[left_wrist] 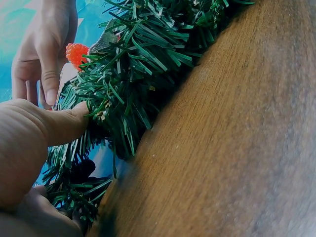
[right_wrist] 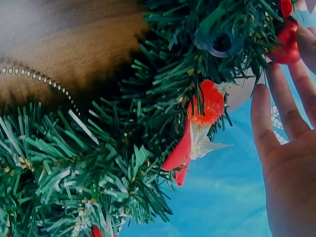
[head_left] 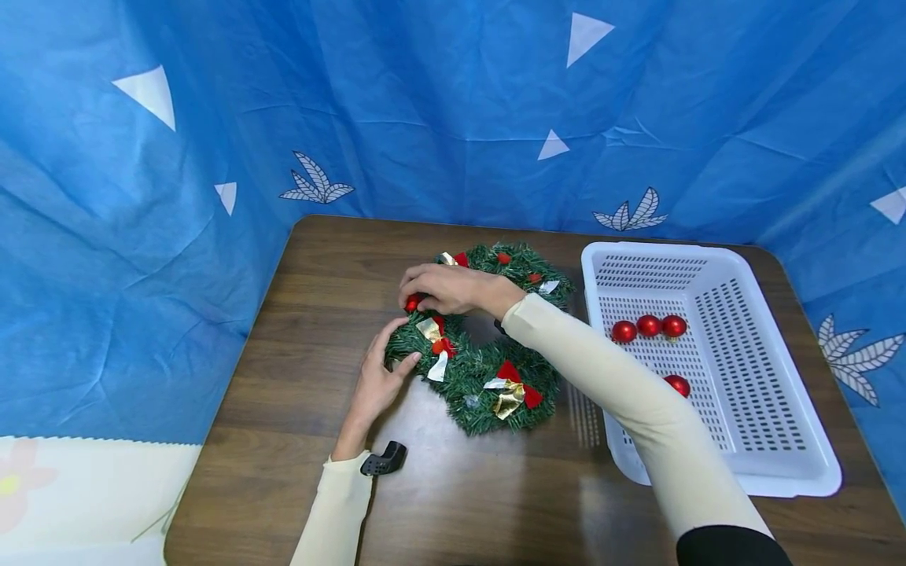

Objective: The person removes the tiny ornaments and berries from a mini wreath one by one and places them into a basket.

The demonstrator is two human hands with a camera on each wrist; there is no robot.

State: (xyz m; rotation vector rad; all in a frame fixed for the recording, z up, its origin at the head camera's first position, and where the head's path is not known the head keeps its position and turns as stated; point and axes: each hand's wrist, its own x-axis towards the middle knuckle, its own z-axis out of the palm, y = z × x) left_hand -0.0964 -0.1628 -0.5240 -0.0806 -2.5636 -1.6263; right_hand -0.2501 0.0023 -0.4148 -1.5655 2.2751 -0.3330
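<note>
One red ball (head_left: pixel 412 303) sits at the left edge of a green wreath (head_left: pixel 470 413) on a brown desk (head_left: pixel 297 338), pinched between the thumb and fingers of a person's right hand (head_left: pixel 449 286). The left hand (head_left: pixel 382 381) grips the wreath's rim just below, its thumb on top and its other fingers largely lost beneath the needles. Two red, gold and silver bows (head_left: pixel 511 393) show plainly on the wreath; a third lies partly behind the right hand, and a silver piece (head_left: pixel 548 287) on the far side is hard to make out. Four more red balls (head_left: pixel 649 325) lie in one white basket (head_left: pixel 750 362) at right, three close in a row and one partly covered by the right sleeve (head_left: pixel 623 385), which also crosses the basket's near corner and part of the wreath. One black wrist device (head_left: pixel 384 459) shows at the left cuff; the forearms run out of frame. A blue curtain (head_left: pixel 396 94) with white triangles hangs behind, cut off above.
</note>
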